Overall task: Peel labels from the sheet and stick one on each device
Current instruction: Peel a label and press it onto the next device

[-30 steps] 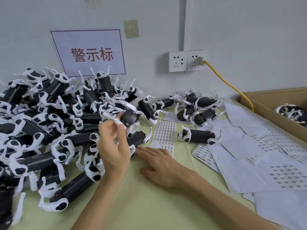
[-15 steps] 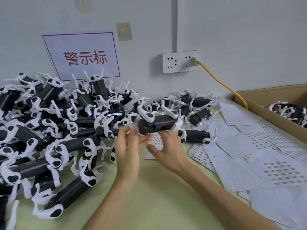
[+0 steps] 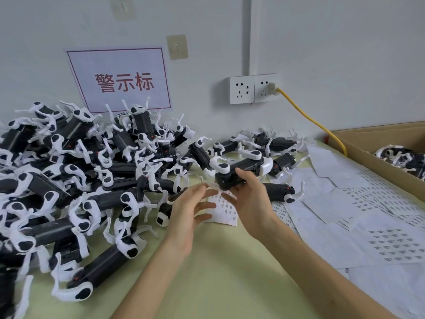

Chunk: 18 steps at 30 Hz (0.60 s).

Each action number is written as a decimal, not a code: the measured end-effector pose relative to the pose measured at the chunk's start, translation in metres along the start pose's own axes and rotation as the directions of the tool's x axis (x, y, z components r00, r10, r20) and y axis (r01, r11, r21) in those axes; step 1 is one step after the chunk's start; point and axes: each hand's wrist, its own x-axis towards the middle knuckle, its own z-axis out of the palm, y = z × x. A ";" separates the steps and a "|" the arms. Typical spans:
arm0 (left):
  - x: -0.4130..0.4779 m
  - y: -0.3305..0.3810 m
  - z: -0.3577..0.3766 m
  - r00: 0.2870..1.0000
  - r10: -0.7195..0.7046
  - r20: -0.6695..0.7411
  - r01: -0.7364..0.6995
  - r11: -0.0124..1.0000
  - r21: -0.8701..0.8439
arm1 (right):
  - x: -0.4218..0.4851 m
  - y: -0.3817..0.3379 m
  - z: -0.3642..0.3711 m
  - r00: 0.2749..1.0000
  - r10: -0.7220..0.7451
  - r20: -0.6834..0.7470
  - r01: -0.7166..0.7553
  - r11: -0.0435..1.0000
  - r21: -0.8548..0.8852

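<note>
1. Gripped in the right hand [image 3: 250,203]: one device [image 3: 241,173], with thumb and fingers curled round its black body, lifted above the table [image 3: 218,272] and tilted a little.
2. Nothing held in the left hand [image 3: 186,215]; fingers spread wide and relaxed, just beside the device, apparently not touching it.
3. Impossible to tell whether a label is on a fingertip or already on the lifted device: too small and blurred.
4. Lying flat on the table, partly under both hands: the label sheet [image 3: 224,214], with rows of small labels on it.
5. On the left, a big pile of devices [image 3: 80,171], black bodies and white legs tangled together. Probably waiting for labels, though no label can be made out on any of them.
6. On the right, a cardboard box [image 3: 368,137] with a few boxed devices [image 3: 400,157] inside. Judged to be the finished ones.
7. Between the hands and the box, many loose white sheets [image 3: 333,238], some showing rows of labels, some showing bare patches. Likely several sheets partly used already.
8. Judged as well short of the end: only a few visible in the box and very many in the pile, so far more left than done.
</note>
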 end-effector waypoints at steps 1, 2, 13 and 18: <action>0.000 0.001 0.000 0.999 0.005 -0.040 -0.005 1.000 -0.019 | 0.001 0.000 -0.002 0.999 -0.006 -0.050 0.008 1.000 0.023; 0.001 0.002 -0.001 0.997 0.016 -0.080 -0.020 0.999 -0.050 | 0.003 -0.001 -0.003 0.995 -0.017 -0.099 0.020 0.999 0.030; -0.002 0.008 0.001 0.983 -0.070 0.168 0.059 0.996 0.070 | -0.001 -0.002 0.000 0.986 0.133 0.105 -0.105 0.965 -0.242; -0.003 0.004 0.002 0.979 -0.102 0.178 0.104 0.995 -0.001 | -0.008 0.001 0.006 0.972 0.130 0.198 -0.060 0.943 -0.327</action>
